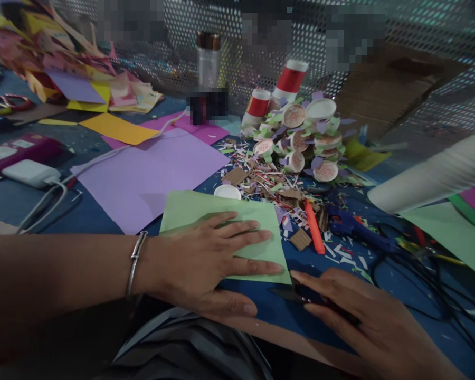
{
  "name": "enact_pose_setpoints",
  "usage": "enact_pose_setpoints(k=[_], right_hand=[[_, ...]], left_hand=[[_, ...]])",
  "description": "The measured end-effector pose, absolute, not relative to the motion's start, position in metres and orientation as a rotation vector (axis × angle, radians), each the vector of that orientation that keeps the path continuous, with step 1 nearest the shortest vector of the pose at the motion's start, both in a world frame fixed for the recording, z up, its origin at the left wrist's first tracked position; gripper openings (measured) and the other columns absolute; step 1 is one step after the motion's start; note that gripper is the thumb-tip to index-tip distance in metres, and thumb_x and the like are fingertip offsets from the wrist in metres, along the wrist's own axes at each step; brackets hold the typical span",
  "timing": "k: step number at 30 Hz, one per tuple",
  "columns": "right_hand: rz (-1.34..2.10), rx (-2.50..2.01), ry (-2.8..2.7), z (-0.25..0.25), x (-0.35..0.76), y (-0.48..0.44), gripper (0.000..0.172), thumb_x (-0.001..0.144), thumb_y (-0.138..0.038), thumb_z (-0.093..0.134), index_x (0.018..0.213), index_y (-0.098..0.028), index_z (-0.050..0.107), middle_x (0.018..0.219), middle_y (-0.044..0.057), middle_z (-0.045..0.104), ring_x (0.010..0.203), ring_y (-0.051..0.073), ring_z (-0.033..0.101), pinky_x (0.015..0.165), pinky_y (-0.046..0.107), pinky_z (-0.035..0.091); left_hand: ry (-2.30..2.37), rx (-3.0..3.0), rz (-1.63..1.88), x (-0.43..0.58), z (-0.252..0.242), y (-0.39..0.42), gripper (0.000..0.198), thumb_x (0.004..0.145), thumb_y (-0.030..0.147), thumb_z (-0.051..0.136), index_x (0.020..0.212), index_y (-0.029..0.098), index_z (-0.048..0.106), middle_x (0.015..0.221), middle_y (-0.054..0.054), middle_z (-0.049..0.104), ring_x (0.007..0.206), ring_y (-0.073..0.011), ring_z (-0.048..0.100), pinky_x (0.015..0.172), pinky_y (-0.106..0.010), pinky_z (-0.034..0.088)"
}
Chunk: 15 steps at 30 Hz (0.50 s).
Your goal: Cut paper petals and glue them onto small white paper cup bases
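Note:
My left hand [206, 253] lies flat on a light green sheet of paper [178, 211], fingers spread, thumb past the sheet's near edge. A metal bangle [135, 264] circles that wrist. In my right hand [364, 311] is a knife [288, 293] with a dark handle, its blade pointing left just below the sheet's near right corner. The fingers and thumb are closed around the handle. Behind the green sheet lies a larger purple sheet [154, 174]. A white paper disc [227, 192] rests at the green sheet's far edge.
Paper cups and cut cup pieces [296, 142] are heaped at the back, with scraps in front. An orange-red stick [314, 227] and a blue glue gun [360, 229] lie to the right, near black cables [423, 285]. A stack of cups [431, 169] leans in from the right. A white charger [31, 173] sits left.

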State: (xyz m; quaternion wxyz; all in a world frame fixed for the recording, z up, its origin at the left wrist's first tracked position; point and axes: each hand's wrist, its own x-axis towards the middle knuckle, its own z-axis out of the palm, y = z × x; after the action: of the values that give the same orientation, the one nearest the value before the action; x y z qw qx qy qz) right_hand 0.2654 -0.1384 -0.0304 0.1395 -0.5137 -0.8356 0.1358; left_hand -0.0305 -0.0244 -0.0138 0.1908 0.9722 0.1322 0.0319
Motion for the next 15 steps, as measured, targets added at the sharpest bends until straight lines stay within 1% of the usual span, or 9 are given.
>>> enact_pose_setpoints(k=[3, 8, 12, 15], right_hand=[[0.354, -1.479, -2.385, -0.030, 0.261, -0.140, 0.034, 0.100, -0.037, 0.056, 0.130, -0.029, 0.070, 0.099, 0.004, 0.078, 0.091, 0.019, 0.077, 0.077, 0.025, 0.063], [0.287, -1.519, -2.363, -0.031, 0.257, -0.141, 0.033, 0.099, -0.043, 0.056, 0.125, -0.030, 0.072, 0.105, 0.005, 0.080, 0.096, 0.023, 0.078, 0.081, 0.031, 0.065], [0.383, -1.600, -2.369, -0.031, 0.261, -0.139, 0.030, 0.097, -0.041, 0.060, 0.120, -0.027, 0.071, 0.108, 0.006, 0.080, 0.093, 0.022, 0.078, 0.077, 0.030, 0.065], [0.443, -1.608, -2.403, -0.032, 0.267, -0.137, 0.028, 0.096, -0.040, 0.063, 0.120, -0.027, 0.070, 0.108, 0.006, 0.079, 0.091, 0.021, 0.078, 0.077, 0.028, 0.065]], left_hand=[[0.358, 2.738, 0.109, -0.031, -0.014, -0.024, 0.061, 0.098, 0.062, 0.045, 0.154, 0.036, 0.042, 0.167, -0.010, 0.028, 0.155, -0.0341, 0.025, 0.125, -0.059, 0.011], [0.331, 2.740, 0.139, -0.031, -0.015, -0.023, 0.063, 0.098, 0.063, 0.046, 0.154, 0.035, 0.042, 0.166, -0.010, 0.031, 0.153, -0.0365, 0.028, 0.124, -0.062, 0.014], [0.316, 2.766, 0.108, -0.031, -0.015, -0.022, 0.066, 0.098, 0.066, 0.041, 0.156, 0.034, 0.039, 0.167, -0.011, 0.029, 0.154, -0.0367, 0.026, 0.123, -0.063, 0.015], [0.331, 2.778, 0.088, -0.031, -0.015, -0.022, 0.067, 0.098, 0.067, 0.040, 0.157, 0.036, 0.036, 0.167, -0.010, 0.029, 0.154, -0.0357, 0.026, 0.124, -0.062, 0.015]])
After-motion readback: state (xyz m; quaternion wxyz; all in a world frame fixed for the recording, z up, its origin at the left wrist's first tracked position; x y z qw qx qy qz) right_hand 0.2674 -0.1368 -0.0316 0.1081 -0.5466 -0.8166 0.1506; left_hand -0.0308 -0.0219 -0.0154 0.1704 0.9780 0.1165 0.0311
